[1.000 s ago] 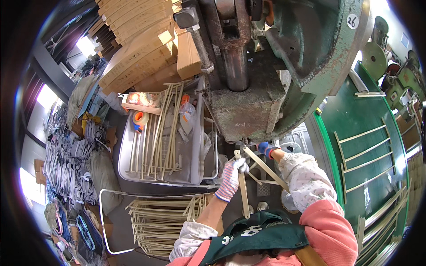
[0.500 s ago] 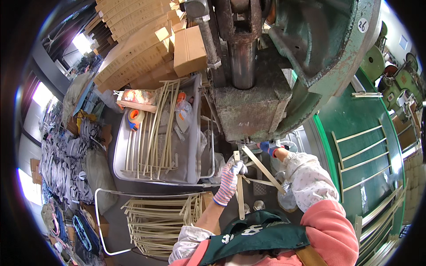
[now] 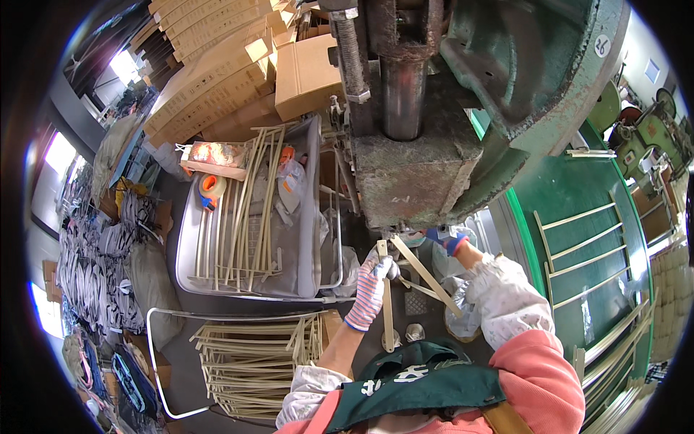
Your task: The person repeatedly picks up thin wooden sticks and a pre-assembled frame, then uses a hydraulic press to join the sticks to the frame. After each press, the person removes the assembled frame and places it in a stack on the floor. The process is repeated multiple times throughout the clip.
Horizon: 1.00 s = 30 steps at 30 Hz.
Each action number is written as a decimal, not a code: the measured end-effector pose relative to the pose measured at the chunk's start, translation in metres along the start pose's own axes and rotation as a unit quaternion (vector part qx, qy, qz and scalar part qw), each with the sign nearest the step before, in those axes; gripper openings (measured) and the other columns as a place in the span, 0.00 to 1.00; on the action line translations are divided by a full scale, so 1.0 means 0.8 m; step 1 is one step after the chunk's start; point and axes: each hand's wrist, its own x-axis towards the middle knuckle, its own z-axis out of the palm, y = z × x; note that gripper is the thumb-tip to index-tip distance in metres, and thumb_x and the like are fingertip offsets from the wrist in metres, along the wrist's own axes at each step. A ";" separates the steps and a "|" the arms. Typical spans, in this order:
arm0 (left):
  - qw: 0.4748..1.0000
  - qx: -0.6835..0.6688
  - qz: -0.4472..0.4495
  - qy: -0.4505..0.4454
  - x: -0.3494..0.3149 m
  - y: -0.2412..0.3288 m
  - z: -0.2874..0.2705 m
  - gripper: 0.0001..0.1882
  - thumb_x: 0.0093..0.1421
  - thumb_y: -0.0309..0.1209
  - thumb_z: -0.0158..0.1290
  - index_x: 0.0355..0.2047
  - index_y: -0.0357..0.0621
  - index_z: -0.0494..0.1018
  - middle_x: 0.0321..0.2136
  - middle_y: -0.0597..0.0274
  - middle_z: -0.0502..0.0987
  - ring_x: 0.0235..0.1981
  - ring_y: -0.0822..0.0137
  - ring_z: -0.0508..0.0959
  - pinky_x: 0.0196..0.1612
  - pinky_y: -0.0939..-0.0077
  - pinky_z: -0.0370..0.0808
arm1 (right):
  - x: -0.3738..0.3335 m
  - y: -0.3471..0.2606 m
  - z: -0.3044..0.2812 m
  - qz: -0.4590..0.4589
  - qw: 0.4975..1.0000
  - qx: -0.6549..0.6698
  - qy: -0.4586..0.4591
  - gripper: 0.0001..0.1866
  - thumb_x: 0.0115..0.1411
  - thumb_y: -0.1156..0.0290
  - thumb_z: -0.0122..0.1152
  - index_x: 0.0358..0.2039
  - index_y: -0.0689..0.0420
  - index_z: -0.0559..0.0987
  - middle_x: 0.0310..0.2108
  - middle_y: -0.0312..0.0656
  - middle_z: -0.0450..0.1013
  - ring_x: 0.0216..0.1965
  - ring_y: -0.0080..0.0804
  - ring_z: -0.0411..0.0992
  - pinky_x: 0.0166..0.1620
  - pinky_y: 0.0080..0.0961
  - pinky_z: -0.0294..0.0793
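Observation:
My left hand (image 3: 370,291), in a striped glove, is closed around the upper part of a flat cream bar (image 3: 388,318) that hangs nearly upright below the press head. A second cream bar (image 3: 428,277) slants down to the right from under the press head (image 3: 416,181), its upper end close to the first bar's top. Thinner cream rods show behind the two bars. My right hand (image 3: 448,241), in a blue and striped glove, reaches in at the press head's lower right edge. Its fingers are mostly hidden there, so what they hold cannot be made out.
On the left stands a grey bin (image 3: 312,217) with cream rods, a tape roll (image 3: 212,186) and plastic bags. Nearer lies a stack of cream frames (image 3: 253,362). A ladder-like frame (image 3: 584,253) rests on the green table (image 3: 560,188) at right. Cardboard boxes (image 3: 307,76) are piled behind.
The view has shifted slightly. The upright bar and my left hand sit a little further left, and the bar hangs straighter. My right hand stays by the press head's edge.

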 end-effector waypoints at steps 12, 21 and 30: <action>0.999 -0.045 0.008 -0.009 0.002 0.009 0.008 0.21 0.61 0.26 0.46 0.55 0.38 0.63 0.32 0.66 0.74 0.23 0.77 0.68 0.28 0.83 0.67 | -0.013 -0.141 0.008 0.007 0.930 0.357 -0.090 0.12 0.64 0.66 0.49 0.36 0.62 0.75 0.29 0.38 0.73 0.27 0.25 0.71 0.31 0.20 0.73; 0.998 0.024 -0.014 0.049 0.010 0.009 0.009 0.17 0.61 0.23 0.45 0.51 0.40 0.68 0.27 0.69 0.72 0.24 0.78 0.69 0.33 0.82 0.69 | -0.055 -0.152 0.036 -0.049 0.988 -0.142 0.043 0.14 0.54 0.69 0.57 0.42 0.58 0.74 0.27 0.51 0.72 0.30 0.46 0.72 0.33 0.33 0.72; 0.990 0.130 0.047 0.025 0.019 0.018 0.001 0.18 0.60 0.25 0.48 0.51 0.37 0.68 0.43 0.65 0.75 0.41 0.79 0.72 0.46 0.83 0.70 | -0.047 -0.159 0.050 0.157 0.970 0.185 0.028 0.13 0.57 0.74 0.50 0.43 0.58 0.73 0.27 0.46 0.73 0.30 0.39 0.73 0.33 0.28 0.71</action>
